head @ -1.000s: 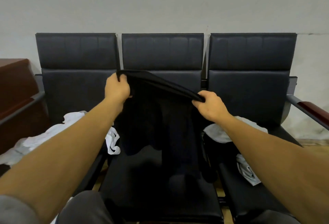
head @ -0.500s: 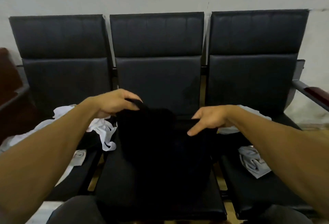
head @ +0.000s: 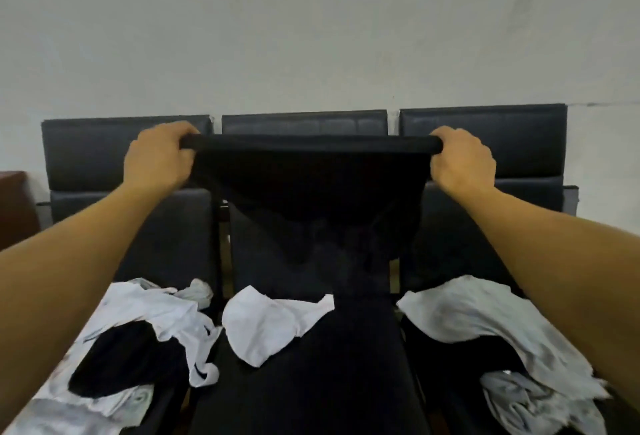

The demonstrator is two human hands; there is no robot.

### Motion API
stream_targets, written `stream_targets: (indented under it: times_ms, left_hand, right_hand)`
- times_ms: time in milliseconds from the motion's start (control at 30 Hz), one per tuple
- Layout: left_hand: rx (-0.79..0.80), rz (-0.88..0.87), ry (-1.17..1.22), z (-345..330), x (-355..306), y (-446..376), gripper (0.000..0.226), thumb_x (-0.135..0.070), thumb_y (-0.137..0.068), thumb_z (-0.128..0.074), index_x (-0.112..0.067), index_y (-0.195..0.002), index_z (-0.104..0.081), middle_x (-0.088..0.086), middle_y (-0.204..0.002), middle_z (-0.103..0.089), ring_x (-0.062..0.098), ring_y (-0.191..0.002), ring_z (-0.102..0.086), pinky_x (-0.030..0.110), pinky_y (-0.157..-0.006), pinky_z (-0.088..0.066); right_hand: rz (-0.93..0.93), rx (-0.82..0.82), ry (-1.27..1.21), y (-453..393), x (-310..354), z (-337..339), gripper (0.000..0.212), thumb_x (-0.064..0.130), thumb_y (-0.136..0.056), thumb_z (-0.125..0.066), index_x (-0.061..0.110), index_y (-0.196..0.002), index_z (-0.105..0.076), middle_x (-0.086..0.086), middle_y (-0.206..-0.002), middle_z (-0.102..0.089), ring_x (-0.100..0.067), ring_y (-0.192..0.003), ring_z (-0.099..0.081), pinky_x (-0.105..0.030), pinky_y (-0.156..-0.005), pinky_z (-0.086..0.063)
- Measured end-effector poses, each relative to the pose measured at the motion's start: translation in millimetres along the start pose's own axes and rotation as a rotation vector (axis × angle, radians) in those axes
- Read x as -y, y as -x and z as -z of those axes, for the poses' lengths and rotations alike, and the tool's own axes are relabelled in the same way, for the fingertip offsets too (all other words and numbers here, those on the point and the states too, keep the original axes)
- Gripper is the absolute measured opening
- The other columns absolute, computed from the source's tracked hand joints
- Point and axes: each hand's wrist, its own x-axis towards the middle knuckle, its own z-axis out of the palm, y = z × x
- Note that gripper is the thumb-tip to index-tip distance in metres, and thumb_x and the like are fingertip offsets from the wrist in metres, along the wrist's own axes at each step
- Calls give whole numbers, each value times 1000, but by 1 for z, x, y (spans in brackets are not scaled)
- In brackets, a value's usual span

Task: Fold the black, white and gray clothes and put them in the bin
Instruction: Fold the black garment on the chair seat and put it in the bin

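- The left hand [head: 157,157] and the right hand [head: 462,159] are both raised in front of the chair backs, well apart, each at one end of a black garment [head: 308,189].
- Each grip is closed on the cloth — fingers curled over the top edge of the garment, which runs taut and nearly level between the two fists.
- Below that edge the black garment hangs down in front of the middle chair [head: 304,382], sagging in the centre; its lowest folds reach toward the seat (whether they touch it cannot be told, black against black).
- On the middle seat, near its back, lies a white garment [head: 266,324], crumpled and partly flat.
- The left chair [head: 117,150] carries a heap of white clothes [head: 162,310] with a black piece [head: 128,358] lying among them; one white end hangs over the seat's edge toward the middle chair.
- The right chair [head: 485,130] holds another white garment [head: 485,320] spread across the seat, and a gray garment [head: 526,403] bunched at the front — partly under the right forearm.
- Behind the three dark chairs stands a plain pale wall [head: 311,26].
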Motion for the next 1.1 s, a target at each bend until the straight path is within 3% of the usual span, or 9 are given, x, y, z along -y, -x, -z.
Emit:
stream_targets:
  times_ms: [200,300,367,467,533,633,800,967,1100]
  left_hand:
    - [222,-142,78,0,23,62,27,4,-88,-64,-13,-107,-74,9,-102,-70,33,-96,-64,44,-89,-49]
    - [435,-87,186,-9,26,108,21,-1,-87,-72,-20,-93,-77,-3,-88,-74,17,-85,-67,33,-82,-49]
    - [609,-91,182,-22,28,146,20,-5,-86,-74,-23,-91,-79,-10,-86,-74,9,-84,-68,25,-80,-51]
    - [907,-169,25,-65,39,224,23,-13,-91,-70,-30,-104,-76,-8,-105,-73,14,-103,-68,27,-95,-49]
    - [1097,-202,-79,-97,50,280,31,-19,-95,-65,-25,-124,-70,-2,-126,-66,17,-122,-59,24,-105,-39]
    - [1266,-172,-70,-127,58,336,33,-23,-97,-63,-23,-130,-67,0,-134,-62,19,-128,-55,26,-109,-37]
    - [1254,-172,-32,-140,56,344,33,-15,-93,-64,-25,-124,-71,-6,-129,-66,14,-122,-59,28,-108,-41]
    - [1223,-142,167,-146,41,341,19,-16,-91,-71,-28,-104,-77,-31,-86,-65,-15,-87,-61,8,-85,-42]
    - [1212,-99,293,-156,28,342,12,-32,-97,-68,-30,-85,-71,-18,-78,-69,-3,-80,-66,14,-77,-48]
  right_hand:
    - [38,121,49,51,-27,-9,29,11,-96,-57,22,-119,-70,-11,-112,-62,-34,-88,-58,-41,-71,-48]
    - [36,398,90,96,-49,-29,34,9,-91,-56,24,-116,-73,-5,-99,-68,-31,-88,-62,-37,-70,-49]
    - [26,629,170,130,-63,-45,37,11,-91,-57,27,-122,-70,-5,-108,-69,-30,-96,-64,-33,-75,-48]
    - [112,831,301,203,-91,-83,40,22,-96,-55,27,-135,-60,-8,-134,-60,-28,-119,-59,-33,-94,-46]
    - [140,946,359,263,-112,-114,42,29,-101,-47,24,-142,-53,-10,-141,-51,-31,-128,-49,-37,-103,-43]
    - [87,1192,382,332,-134,-146,42,34,-106,-37,18,-142,-49,-9,-146,-42,-34,-134,-38,-45,-112,-38]
    - [69,1281,333,362,-148,-153,44,35,-107,-35,18,-146,-46,-4,-151,-32,-34,-135,-31,-47,-112,-36]
    - [198,1191,407,352,-136,-154,65,45,-94,-55,31,-153,-33,0,-152,-29,-31,-139,-26,-49,-111,-33]
    - [273,1291,319,359,-129,-168,83,54,-84,-66,39,-154,-24,2,-157,-21,-31,-142,-22,-51,-114,-30]
